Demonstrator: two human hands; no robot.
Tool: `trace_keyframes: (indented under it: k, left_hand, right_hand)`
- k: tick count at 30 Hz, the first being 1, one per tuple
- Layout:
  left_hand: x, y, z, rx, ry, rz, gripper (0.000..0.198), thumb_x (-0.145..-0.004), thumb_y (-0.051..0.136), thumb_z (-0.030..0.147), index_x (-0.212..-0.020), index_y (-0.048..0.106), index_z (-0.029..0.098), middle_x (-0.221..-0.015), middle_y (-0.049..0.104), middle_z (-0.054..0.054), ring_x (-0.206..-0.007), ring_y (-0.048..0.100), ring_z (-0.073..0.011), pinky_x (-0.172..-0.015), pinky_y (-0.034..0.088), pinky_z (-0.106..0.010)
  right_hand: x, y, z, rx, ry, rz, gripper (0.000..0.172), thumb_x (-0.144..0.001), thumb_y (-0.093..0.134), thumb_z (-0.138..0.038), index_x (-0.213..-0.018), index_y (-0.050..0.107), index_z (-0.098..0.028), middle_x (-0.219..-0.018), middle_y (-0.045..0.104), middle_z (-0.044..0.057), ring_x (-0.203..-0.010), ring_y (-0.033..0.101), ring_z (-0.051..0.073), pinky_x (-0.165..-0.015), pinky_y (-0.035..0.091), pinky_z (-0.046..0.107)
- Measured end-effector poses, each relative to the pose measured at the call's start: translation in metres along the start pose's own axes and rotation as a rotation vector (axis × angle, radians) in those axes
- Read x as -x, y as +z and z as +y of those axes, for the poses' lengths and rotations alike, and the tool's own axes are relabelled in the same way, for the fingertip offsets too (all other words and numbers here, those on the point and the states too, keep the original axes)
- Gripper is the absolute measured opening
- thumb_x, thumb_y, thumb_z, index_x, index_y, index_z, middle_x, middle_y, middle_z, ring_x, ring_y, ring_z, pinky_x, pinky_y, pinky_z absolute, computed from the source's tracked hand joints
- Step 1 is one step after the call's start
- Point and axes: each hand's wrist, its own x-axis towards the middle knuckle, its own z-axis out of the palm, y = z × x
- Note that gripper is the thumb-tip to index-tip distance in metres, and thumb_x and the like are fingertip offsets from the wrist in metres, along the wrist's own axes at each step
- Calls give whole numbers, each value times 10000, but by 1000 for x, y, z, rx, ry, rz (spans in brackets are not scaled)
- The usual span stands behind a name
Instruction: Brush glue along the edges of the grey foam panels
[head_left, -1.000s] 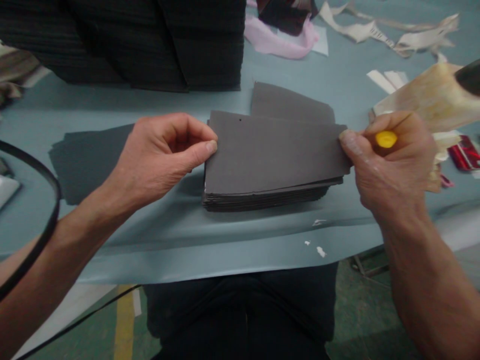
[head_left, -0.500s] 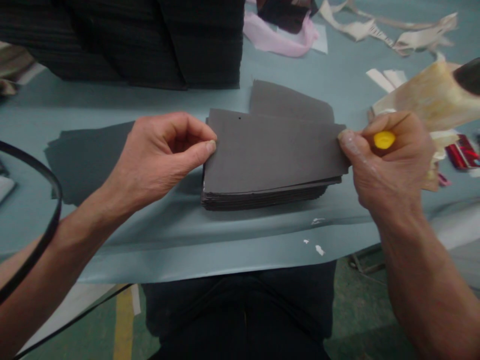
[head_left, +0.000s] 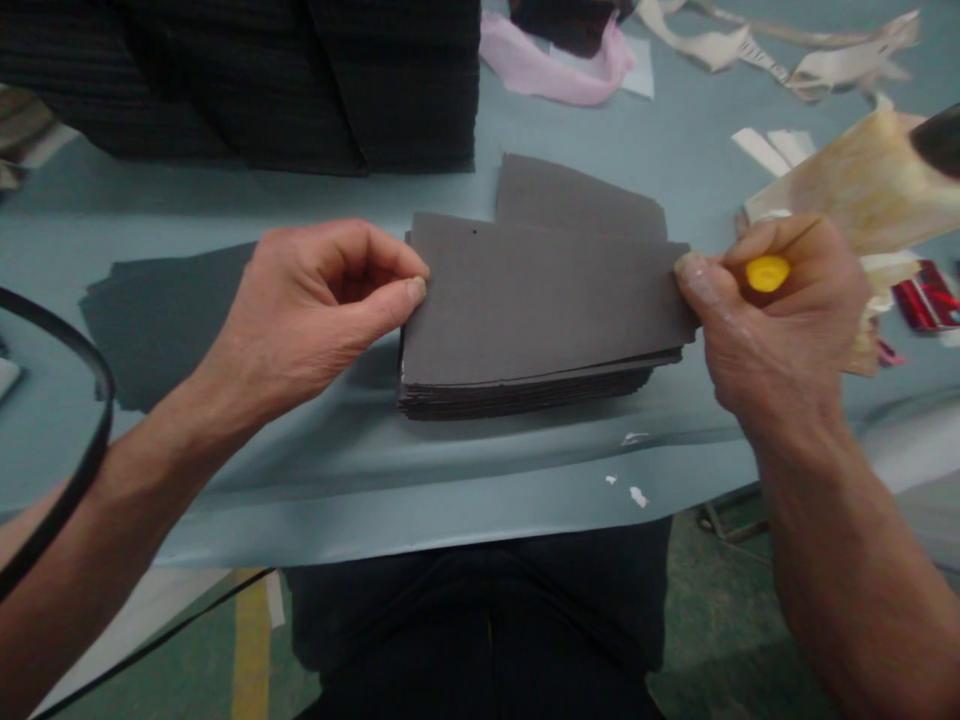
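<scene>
A stack of dark grey sheets (head_left: 525, 395) lies in front of me, its layered edges towards me. Across its top is a grey sheet (head_left: 551, 300) with a small dark dot near the far left corner. My left hand (head_left: 322, 310) pinches this sheet's left edge between thumb and fingers. At the right end, my right hand (head_left: 780, 300) grips the same sheet with thumb and forefinger. A yellow round-ended object (head_left: 767, 273) is tucked in the right palm; the rest of it is hidden. Behind the stack another grey piece (head_left: 577, 200) shows partly.
Tall black stacks (head_left: 247, 90) stand at the back left. Left of my hand lie more dark sheets (head_left: 165, 310). Pink cloth (head_left: 555, 70), pale strips (head_left: 772, 60), a yellowed container (head_left: 847, 190) and a red shiny packet (head_left: 926, 298) are at the back and right. The table edge (head_left: 465, 520) is near me.
The view has shifted slightly, so things appear a little further left and up. Both hands keep the same hold on the top sheet.
</scene>
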Motion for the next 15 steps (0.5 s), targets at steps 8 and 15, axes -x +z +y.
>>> trace_keyframes:
  k: [8, 15]
  left_hand:
    - [1, 0, 3, -1, -15, -1, 79, -861, 756, 243, -884, 795, 178, -760, 729, 44, -623, 565, -61, -630, 489, -191]
    - [0, 0, 6, -71, -23, 11, 149, -845, 745, 315, -891, 805, 186, -740, 710, 67, -613, 533, -44, -591, 428, -169]
  right_hand:
    - [-1, 1, 0, -26, -9, -21, 284, -726, 795, -97, -796, 562, -242, -651, 510, -101, -550, 412, 96, -574, 336, 298]
    - [1, 4, -1, -81, -16, 7, 236, -741, 793, -258, -794, 563, -253, -654, 534, -82, -546, 413, 102, -524, 320, 290]
